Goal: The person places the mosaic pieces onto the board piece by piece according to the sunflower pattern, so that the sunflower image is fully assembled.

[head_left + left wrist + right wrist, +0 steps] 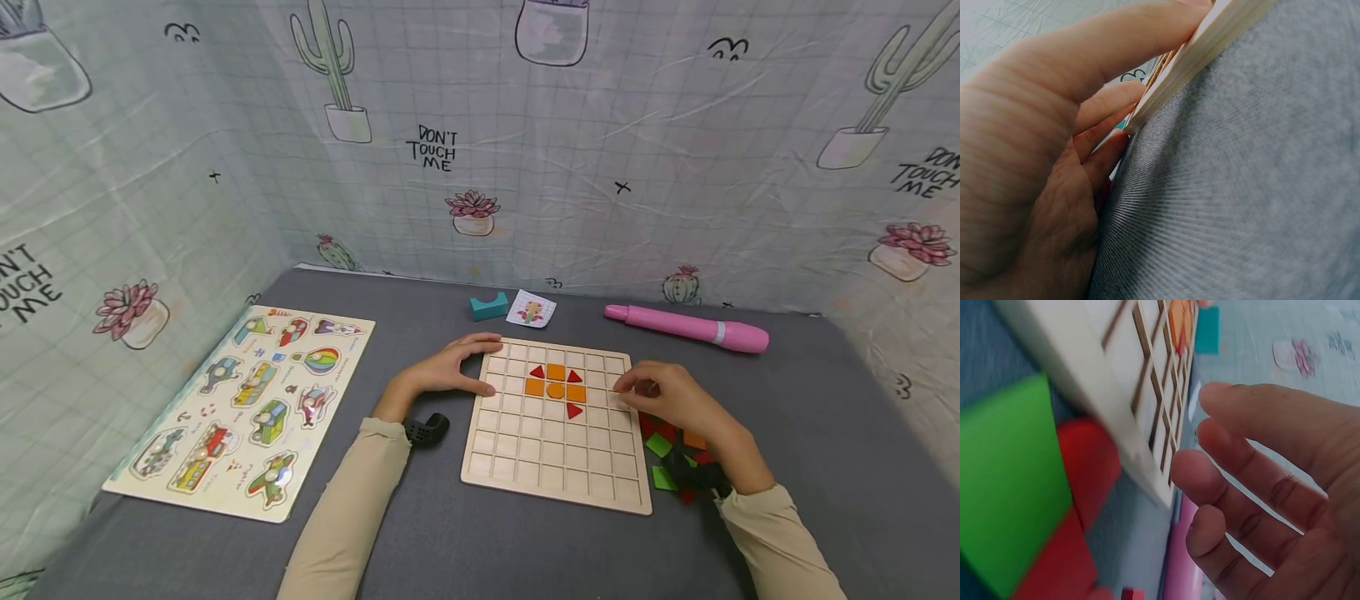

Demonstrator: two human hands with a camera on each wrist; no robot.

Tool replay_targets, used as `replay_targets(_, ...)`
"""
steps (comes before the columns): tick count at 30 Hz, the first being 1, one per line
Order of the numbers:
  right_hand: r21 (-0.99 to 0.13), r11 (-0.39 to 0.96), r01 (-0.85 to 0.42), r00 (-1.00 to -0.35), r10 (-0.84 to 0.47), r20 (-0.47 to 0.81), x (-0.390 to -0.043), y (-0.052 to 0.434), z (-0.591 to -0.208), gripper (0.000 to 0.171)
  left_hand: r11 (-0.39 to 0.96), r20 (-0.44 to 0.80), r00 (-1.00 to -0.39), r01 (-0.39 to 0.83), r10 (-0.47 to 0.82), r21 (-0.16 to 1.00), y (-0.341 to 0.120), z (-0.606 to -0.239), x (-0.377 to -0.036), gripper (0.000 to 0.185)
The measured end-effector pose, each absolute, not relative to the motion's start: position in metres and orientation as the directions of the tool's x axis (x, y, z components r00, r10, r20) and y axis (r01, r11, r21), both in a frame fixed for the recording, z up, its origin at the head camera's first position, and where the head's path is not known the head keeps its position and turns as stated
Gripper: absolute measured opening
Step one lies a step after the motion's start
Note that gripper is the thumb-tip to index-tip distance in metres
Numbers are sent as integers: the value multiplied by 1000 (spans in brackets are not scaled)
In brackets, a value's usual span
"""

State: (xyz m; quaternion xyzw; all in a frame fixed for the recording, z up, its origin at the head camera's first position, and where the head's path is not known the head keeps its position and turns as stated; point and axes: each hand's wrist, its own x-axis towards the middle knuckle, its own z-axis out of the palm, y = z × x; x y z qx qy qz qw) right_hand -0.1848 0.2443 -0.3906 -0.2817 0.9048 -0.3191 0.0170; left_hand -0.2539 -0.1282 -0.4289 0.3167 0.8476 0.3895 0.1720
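Observation:
A wooden grid board (555,467) lies before me. On it are an orange circle (555,390), three orange squares (555,372) and three red triangles (573,410). My left hand (444,367) touches the board's far left corner and left edge, thumb and fingers spread and fairly straight. Over the right edge hovers my right hand (671,396), its fingers loosely bent; the right wrist view shows nothing between them. Beneath that hand is a pile of loose green pieces (1016,481) and red pieces (1088,465), partly hidden by the wrist.
At the left lies a picture puzzle board (307,442) with vehicle shapes. Behind the grid board are a teal block (489,307) and a small card with a coloured pattern (531,309). A pink pen-shaped object (675,325) lies back right. Printed cloth walls surround the grey table.

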Motion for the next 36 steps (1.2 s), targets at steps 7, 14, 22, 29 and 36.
replay_targets(7,-538,703,-466,-877,-450,171,-186,261,-386,9,498,-48,-743,397,668,771,-129,-428,-253,75)
replay_targets(14,-517,738,-434,-900,-382,211,-189,278,-390,11,496,-51,-737,400,673,771,-128,-429,-253,76)
replay_targets(22,-506,764,-401,-915,-356,187,-193,295,-397,17,485,-40,-734,405,678,775,-128,-428,-253,75)
replay_targets(29,-482,759,-437,-897,-409,169,-195,304,-403,23,492,-47,-737,401,675,773,-128,-428,-254,76)
replay_targets(36,-498,774,-390,-915,-388,113,-195,309,-404,27,489,-36,-732,417,680,766,-128,-430,-255,75)
